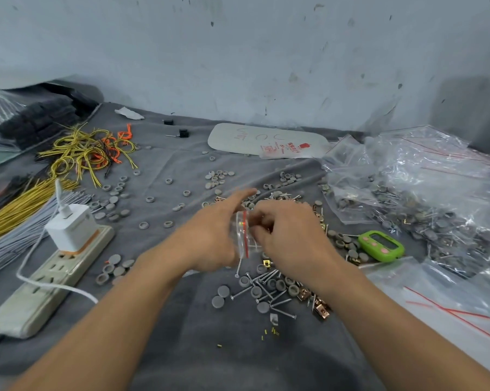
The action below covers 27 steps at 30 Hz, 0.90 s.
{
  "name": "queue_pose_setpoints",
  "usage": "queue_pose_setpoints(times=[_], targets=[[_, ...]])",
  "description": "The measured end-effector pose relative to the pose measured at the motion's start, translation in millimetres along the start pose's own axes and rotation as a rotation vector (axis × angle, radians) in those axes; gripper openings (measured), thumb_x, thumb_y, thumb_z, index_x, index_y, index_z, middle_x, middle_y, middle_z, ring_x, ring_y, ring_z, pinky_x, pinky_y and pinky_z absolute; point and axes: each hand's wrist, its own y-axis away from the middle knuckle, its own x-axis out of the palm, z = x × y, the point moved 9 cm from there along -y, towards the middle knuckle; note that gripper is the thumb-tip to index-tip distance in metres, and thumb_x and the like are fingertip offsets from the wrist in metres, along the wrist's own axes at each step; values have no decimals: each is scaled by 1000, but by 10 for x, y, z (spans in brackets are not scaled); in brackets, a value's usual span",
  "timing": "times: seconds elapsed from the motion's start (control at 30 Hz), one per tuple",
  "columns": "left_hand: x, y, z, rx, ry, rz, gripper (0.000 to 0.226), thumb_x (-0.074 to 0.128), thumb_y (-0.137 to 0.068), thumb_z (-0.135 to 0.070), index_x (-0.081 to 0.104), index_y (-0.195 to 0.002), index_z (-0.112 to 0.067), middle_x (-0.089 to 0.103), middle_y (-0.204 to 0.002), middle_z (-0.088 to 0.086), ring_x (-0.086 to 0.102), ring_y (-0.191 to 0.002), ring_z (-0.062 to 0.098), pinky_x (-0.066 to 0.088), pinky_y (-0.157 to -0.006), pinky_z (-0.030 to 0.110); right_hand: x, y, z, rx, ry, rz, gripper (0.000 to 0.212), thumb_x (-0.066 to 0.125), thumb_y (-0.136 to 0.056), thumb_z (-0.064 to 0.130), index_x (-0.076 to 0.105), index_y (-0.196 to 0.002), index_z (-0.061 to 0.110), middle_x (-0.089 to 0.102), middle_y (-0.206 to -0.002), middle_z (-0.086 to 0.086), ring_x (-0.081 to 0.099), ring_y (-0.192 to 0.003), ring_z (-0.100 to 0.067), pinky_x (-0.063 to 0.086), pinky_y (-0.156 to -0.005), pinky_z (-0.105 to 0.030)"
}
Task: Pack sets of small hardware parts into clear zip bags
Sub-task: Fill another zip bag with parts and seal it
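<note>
Grey cloth-covered surface, running to a scuffed wall. A heap of filled bags occupies the right side. A power strip lies at left.

Left hand and right hand meet at mid-surface, raised above the loose parts. Both grasp one zip bag between them. The left hand holds it with the forefinger stretched away towards the wall. The right hand's fingers are curled in a pinch at the bag.

The zip bag is small, clear and creased, with a red line along its closure. That red line runs near-to-far, close against the left hand, and the pouch extends right under the right hand. Contents cannot be told because of blur.

A green timer lies right of the hands. Screws, grey caps and copper clips lie scattered below the hands.
</note>
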Motion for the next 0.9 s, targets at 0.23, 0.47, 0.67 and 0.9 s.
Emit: queue_pose_setpoints(times=[0.23, 0.47, 0.67, 0.9], targets=[[-36, -8, 31, -18, 113, -17, 117, 77, -68, 5, 21, -157, -48, 60, -127, -11, 66, -92, 11, 50, -65, 17, -105, -47, -194, 87, -295, -115, 20, 74, -88, 12, 83, -92, 29, 76, -77, 22, 69, -71, 8, 52, -69, -8], [-285, 1, 190, -50, 232, -134, 111, 72, -67, 9, 30, -153, -47, 64, -119, -18, 69, -86, 13, 57, -67, 27, 312, 2, -286, 155, 30, 228, 27, 68, -90, 10, 83, -93, 33, 78, -90, 13, 60, -66, 4, 48, -72, -10], [-270, 13, 186, -54, 237, -113, 112, 72, -68, 9, 28, -154, -47, 64, -119, -16, 69, -90, 11, 53, -57, 19, 730, 104, -37, -2, 234, 476, 48, 55, -87, -5, 80, -110, 29, 78, -105, 2, 70, -91, -17, 56, -86, -30], [-247, 32, 170, -101, 108, -106, 113, 70, -69, 4, 22, -156, -49, 66, -102, -1, 61, -60, 15, 53, -54, 34, 719, 147, 133, -156, 472, 389, 15, 60, -92, 25, 61, -78, 19, 67, -79, -5, 64, -80, -30, 50, -77, -36]])
